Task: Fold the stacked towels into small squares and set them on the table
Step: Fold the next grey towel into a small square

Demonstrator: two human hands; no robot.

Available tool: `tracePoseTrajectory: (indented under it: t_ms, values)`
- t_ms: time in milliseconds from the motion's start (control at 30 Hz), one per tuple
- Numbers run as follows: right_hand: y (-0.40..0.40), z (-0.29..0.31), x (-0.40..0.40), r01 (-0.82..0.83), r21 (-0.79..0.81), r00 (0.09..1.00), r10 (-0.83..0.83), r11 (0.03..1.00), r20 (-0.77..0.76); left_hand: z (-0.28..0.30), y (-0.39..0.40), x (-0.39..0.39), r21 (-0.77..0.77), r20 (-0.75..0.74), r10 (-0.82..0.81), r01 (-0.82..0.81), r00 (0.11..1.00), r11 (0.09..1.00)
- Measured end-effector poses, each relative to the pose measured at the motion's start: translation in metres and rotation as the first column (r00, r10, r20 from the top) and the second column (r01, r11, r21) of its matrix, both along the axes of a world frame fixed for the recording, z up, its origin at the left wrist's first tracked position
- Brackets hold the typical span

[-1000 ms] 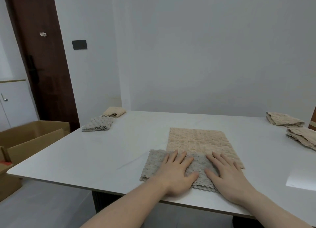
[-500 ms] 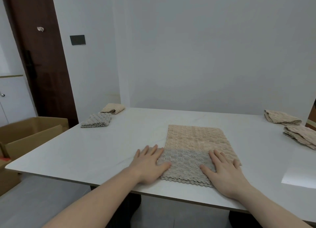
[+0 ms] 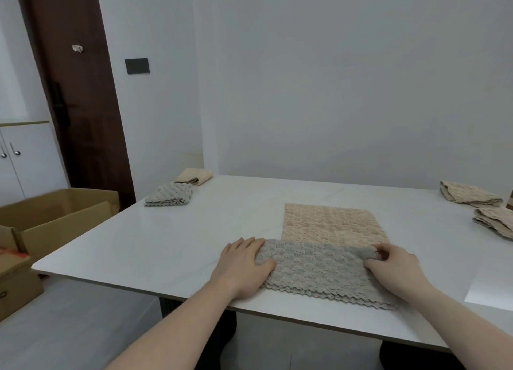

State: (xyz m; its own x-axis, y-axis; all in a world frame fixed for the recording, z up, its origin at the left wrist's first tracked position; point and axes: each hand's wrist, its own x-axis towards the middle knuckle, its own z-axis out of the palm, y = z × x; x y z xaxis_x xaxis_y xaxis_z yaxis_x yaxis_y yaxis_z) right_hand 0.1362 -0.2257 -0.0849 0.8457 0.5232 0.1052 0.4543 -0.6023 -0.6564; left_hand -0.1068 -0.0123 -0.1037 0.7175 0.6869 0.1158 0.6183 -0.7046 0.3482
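Note:
A grey waffle-textured towel (image 3: pixel 316 269), folded into a strip, lies near the front edge of the white table (image 3: pixel 177 242), over the near end of a flat beige towel (image 3: pixel 330 222). My left hand (image 3: pixel 244 267) grips the grey towel's left end, thumb on top and fingers under the edge. At its far right corner, my right hand (image 3: pixel 394 269) pinches the cloth and lifts it slightly. Two folded squares, one grey (image 3: pixel 169 194) and one beige (image 3: pixel 194 176), sit at the table's far left corner.
Two loosely folded beige towels (image 3: pixel 469 196) (image 3: pixel 497 222) lie at the table's right edge. Open cardboard boxes (image 3: pixel 55 214) stand on the floor to the left, beside a dark wooden door (image 3: pixel 75 92) and a white cabinet (image 3: pixel 25 158).
Both hands went from lying flat on the grey towel to gripping its two ends. The right hand now pinches up the far right corner. The camera view shifted slightly.

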Motion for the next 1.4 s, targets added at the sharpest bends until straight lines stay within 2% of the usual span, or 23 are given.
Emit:
tracePoseTrajectory:
  t_ms: [133,267,433,633,767,933,1000,1033,1067,1100,1167,1233,1400]
  values:
    - [0.005,0.029,0.002,0.015,0.045,0.995,-0.011,0.999,-0.103,0.000,0.000,-0.001,-0.017,0.037,-0.003,0.004,0.999,1.000]
    - [0.018,0.069,-0.006,-0.079,0.137,0.955,0.115,0.987,-0.274,0.001,-0.001,-0.002,-0.050,0.101,0.000,0.005,0.995,0.999]
    - [0.050,0.100,-0.040,-0.177,0.244,0.904,0.255,0.953,-0.343,0.003,0.002,-0.005,-0.117,0.211,0.021,0.004,0.977,0.993]
    - [0.095,0.091,-0.087,-0.163,0.322,0.866,0.291,0.933,-0.406,0.003,0.003,-0.009,-0.342,0.451,0.126,0.041,0.883,0.939]
    - [0.113,0.077,-0.111,-0.136,0.387,0.829,0.319,0.912,-0.460,0.009,0.004,-0.011,-0.379,0.548,0.167,0.066,0.819,0.923]
    - [0.117,0.062,-0.123,-0.239,0.416,0.754,0.438,0.877,-0.490,0.014,0.001,-0.015,-0.400,0.587,0.179,0.090,0.790,0.912]
    - [0.110,0.056,-0.120,-0.278,0.454,0.779,0.475,0.846,-0.408,0.013,0.001,-0.014,-0.402,0.553,0.183,0.069,0.813,0.913]
    - [0.104,0.052,-0.117,-0.304,0.459,0.839,0.463,0.835,-0.285,0.012,0.002,-0.012,-0.399,0.536,0.186,0.053,0.824,0.915]
    - [0.097,0.048,-0.111,-0.340,0.432,0.901,0.420,0.836,-0.104,0.010,0.004,-0.010,-0.391,0.519,0.186,0.039,0.834,0.919]
    - [0.088,0.043,-0.104,-0.370,0.377,0.927,0.367,0.849,0.082,0.008,0.005,-0.009,-0.377,0.506,0.179,0.030,0.844,0.926]
    - [0.067,0.030,-0.092,-0.420,0.268,0.887,0.331,0.867,0.322,0.006,0.006,-0.008,-0.355,0.501,0.162,0.031,0.850,0.934]
    - [0.047,0.014,-0.082,-0.450,0.224,0.855,0.345,0.864,0.387,0.006,0.007,-0.006,-0.346,0.517,0.168,0.026,0.839,0.938]
    - [0.030,-0.013,-0.075,-0.464,0.118,0.841,0.395,0.878,0.370,0.004,0.008,-0.005,-0.341,0.523,0.185,0.005,0.832,0.940]
